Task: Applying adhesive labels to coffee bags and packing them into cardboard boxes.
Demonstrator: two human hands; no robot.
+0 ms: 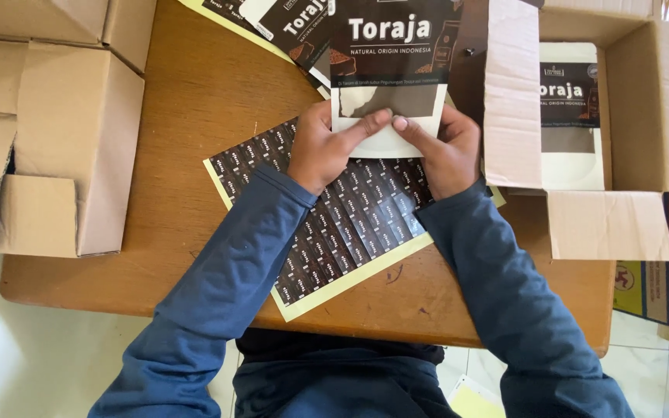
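Pouch (393,73) (dark on top, white at the bottom) lies near the far edge of the wooden table (195,101), over a sheet of small dark stickers (350,224). Left hand (325,149) and right hand (444,151) both pinch its bottom edge, thumbs pressing flat. It looks like sticker-pressing time; next comes careful smoothing. An open cardboard box (644,101) waits at the right.

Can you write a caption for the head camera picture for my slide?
Both hands, left and right, hold a dark pouch over a sticker sheet on a wooden table.
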